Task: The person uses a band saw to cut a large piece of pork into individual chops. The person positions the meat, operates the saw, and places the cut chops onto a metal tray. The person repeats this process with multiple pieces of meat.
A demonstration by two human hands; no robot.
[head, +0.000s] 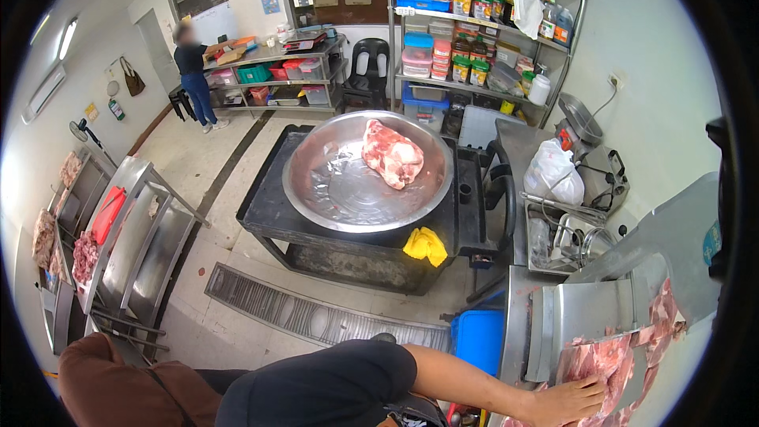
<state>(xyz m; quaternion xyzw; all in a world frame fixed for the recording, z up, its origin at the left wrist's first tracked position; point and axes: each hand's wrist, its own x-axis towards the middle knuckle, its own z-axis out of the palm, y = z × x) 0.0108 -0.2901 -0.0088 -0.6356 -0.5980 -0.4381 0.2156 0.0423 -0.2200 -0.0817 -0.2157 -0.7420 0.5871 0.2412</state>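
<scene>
My left hand (pixel 566 401) rests over a slab of raw meat (pixel 602 359), fingers bent across its surface. The slab lies on a stainless-steel meat-cutting machine (pixel 593 308) at the lower right. Beyond it, more red and pale meat shows along the shiny metal, partly perhaps as a reflection. My right hand is out of view. Away from my hand, a large raw meat piece (pixel 392 154) sits inside a wide metal basin (pixel 332 201). A black utility cart (pixel 267 190) carries the basin, and a yellow cloth (pixel 426 246) hangs over the cart's near edge.
A blue container (pixel 477 338) stands beside the machine. Metal tools fill a tray (pixel 542 261) on the side counter. A floor drain grate (pixel 314 311) crosses the floor. Meat (pixel 86 255) lies on the left table. A person (pixel 193 77) stands at the far shelf counter.
</scene>
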